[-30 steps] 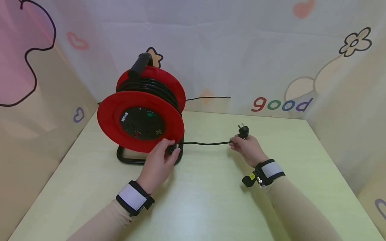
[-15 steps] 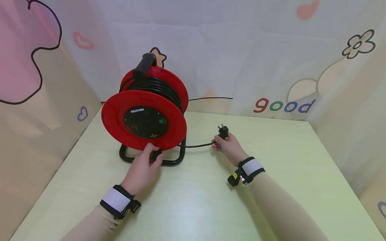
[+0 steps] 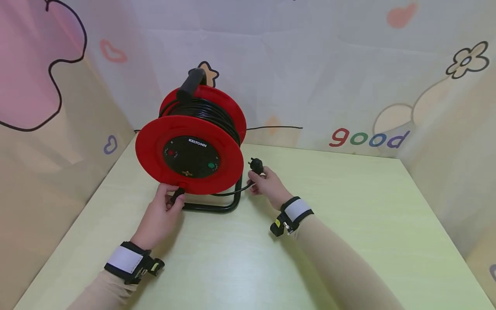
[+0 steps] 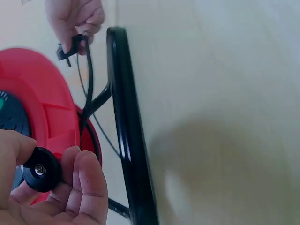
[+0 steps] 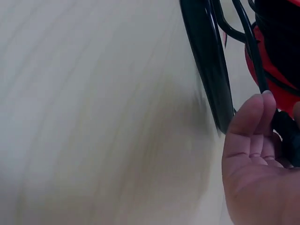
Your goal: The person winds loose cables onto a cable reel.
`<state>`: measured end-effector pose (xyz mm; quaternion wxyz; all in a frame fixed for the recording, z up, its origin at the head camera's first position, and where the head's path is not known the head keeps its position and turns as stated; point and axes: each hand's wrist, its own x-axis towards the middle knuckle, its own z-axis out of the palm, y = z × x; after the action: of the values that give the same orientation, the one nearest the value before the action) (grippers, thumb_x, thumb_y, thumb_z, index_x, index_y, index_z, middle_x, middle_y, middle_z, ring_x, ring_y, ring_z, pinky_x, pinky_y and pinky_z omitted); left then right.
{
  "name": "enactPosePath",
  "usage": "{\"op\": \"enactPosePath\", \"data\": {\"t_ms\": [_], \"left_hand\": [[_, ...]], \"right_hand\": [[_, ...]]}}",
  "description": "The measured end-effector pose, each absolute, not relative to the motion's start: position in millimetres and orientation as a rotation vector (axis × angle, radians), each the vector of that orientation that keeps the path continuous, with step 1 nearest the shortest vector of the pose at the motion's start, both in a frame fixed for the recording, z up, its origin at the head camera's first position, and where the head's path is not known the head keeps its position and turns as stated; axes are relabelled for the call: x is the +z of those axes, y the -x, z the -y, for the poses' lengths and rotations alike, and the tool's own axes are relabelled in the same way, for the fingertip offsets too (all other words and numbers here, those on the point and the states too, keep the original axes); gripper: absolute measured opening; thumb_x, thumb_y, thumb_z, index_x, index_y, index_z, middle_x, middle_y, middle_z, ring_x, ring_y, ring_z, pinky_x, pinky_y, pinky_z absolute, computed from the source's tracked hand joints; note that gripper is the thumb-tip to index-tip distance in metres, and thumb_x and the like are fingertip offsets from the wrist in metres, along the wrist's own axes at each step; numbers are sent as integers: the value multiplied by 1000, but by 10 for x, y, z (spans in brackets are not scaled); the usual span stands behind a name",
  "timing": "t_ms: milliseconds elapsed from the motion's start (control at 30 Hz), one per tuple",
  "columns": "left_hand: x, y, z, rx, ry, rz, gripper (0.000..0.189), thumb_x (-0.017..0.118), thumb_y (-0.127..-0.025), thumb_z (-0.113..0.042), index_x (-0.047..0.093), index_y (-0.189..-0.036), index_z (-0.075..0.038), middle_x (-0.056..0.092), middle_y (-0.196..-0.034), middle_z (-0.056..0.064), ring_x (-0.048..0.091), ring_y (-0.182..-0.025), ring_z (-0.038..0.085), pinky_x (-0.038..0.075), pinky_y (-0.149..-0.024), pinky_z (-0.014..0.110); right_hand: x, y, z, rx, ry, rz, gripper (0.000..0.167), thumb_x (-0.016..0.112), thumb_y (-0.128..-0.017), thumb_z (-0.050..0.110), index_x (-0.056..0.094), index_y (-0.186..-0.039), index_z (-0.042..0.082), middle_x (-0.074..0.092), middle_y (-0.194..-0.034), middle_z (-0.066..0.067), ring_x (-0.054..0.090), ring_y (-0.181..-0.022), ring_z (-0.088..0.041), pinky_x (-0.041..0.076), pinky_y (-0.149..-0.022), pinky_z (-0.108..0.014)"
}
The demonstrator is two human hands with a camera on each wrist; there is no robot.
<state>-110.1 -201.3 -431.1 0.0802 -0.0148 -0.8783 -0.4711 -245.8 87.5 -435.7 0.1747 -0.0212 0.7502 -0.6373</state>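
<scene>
A red cable reel [image 3: 155,148] with black cable wound on it stands on a black tube frame [image 3: 209,209] in the head view. At the lower left of its front disc, my left hand [image 3: 156,219] pinches a black crank knob [image 4: 41,171] between thumb and fingers. To the right of the reel, my right hand [image 3: 270,188] grips the cable's end just below a black two-pin plug [image 3: 256,165], pins up and leftward. From there a short length of black cable [image 3: 232,192] sags slightly and passes behind the front disc's lower edge.
The reel's black carry handle [image 3: 190,86] juts up over the drum. A pale wood-grain table [image 3: 348,215] carries the reel, backed by a printed curtain [image 3: 310,77] with side folds. Each wrist wears a strapped camera [image 3: 278,227].
My left hand has swept left with the knob, and the disc has turned clockwise. My right hand has come left towards the reel with the plug, and less cable shows between them.
</scene>
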Motion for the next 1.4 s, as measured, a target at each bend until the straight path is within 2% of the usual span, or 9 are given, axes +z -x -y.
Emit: {"op": "enactPosePath", "data": {"t_ms": [133,367,567,700,1067,1233,1400], "left_hand": [[-4279,1095,2087,-1498,21,2550,37,52,-101,-26,37,-128,-6,60,-98,13,56,-80,26,50,-68,28],[-4212,1091,2164,-1633,-86,2375,40,49,-102,-29,33,-128,-2,60,-95,20,59,-82,31,52,-72,24],[-4045,1099,2206,-1667,-245,2142,36,48,-102,-30,37,-127,-6,59,-91,12,57,-75,25,49,-65,22],[-3894,1134,2205,-1645,-257,2016,34,48,-101,-30,38,-127,-10,56,-90,8,53,-70,20,44,-59,23],[-3675,1193,2147,-1576,-194,1972,40,46,-102,-32,36,-133,-9,53,-98,17,49,-76,21,42,-65,27],[-3679,1186,2161,-1564,-184,1965,40,46,-102,-32,35,-133,-9,53,-100,16,49,-76,20,42,-66,27],[-3651,1182,2177,-1561,-167,1962,40,46,-102,-31,35,-134,-9,54,-108,13,49,-78,22,43,-67,26]], "right_hand": [[-4376,2445,-716,-1750,83,-2149,36,61,-96,29,48,-122,7,65,-99,-14,62,-73,-22,54,-73,-32],[-4414,2437,-602,-1691,108,-2183,34,63,-95,27,52,-118,4,64,-101,-13,64,-80,-24,54,-75,-32],[-4431,2431,-561,-1751,133,-2120,28,67,-92,22,58,-112,4,63,-101,-15,62,-84,-25,53,-78,-33],[-4404,2394,-494,-1729,255,-2118,23,67,-90,19,59,-108,6,63,-96,-14,61,-83,-25,52,-78,-34],[-4389,2336,-413,-1503,418,-2336,14,64,-91,29,66,-95,15,56,-79,-5,51,-77,-20,40,-65,-32],[-4449,2355,-406,-1331,433,-2492,23,62,-92,32,62,-81,12,50,-66,-2,49,-64,-17,37,-57,-29],[-4512,2384,-437,-1196,349,-2590,23,64,-92,23,54,-84,4,55,-64,-6,51,-57,-18,36,-50,-27]]}}
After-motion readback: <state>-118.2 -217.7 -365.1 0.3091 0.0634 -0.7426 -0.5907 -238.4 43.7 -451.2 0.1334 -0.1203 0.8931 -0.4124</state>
